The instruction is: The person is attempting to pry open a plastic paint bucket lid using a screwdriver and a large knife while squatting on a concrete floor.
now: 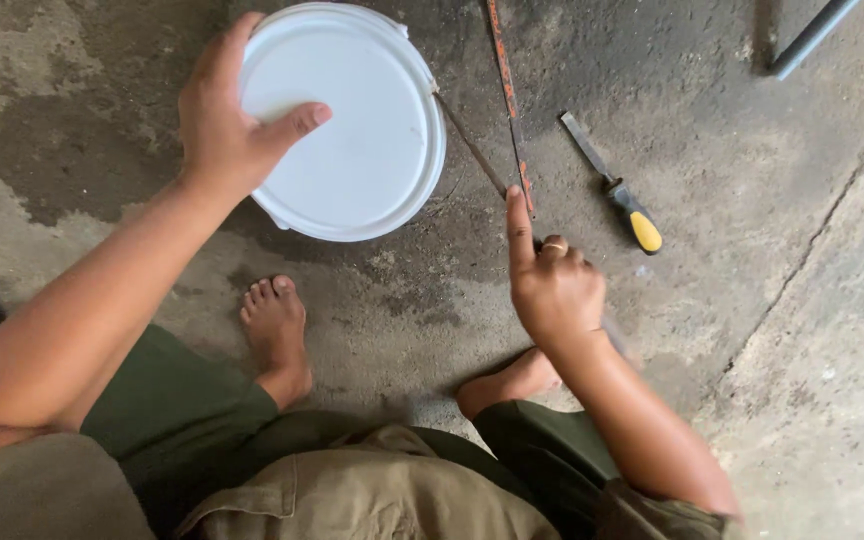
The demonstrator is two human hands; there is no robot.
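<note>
The left hand grips the round white plastic bucket lid on the concrete floor. Just right of the lid, the right hand holds a thin metal saw blade, forefinger extended; the blade could slip and nick that finger.

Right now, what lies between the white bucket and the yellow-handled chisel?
In the head view, a thin rod touching the white bucket and an orange-marked metal strip lie on the floor before the yellow-handled chisel. The right hand points at them.

You have a yellow-handled chisel lying on the concrete floor, with a grey pipe beyond it, well apart.
</note>
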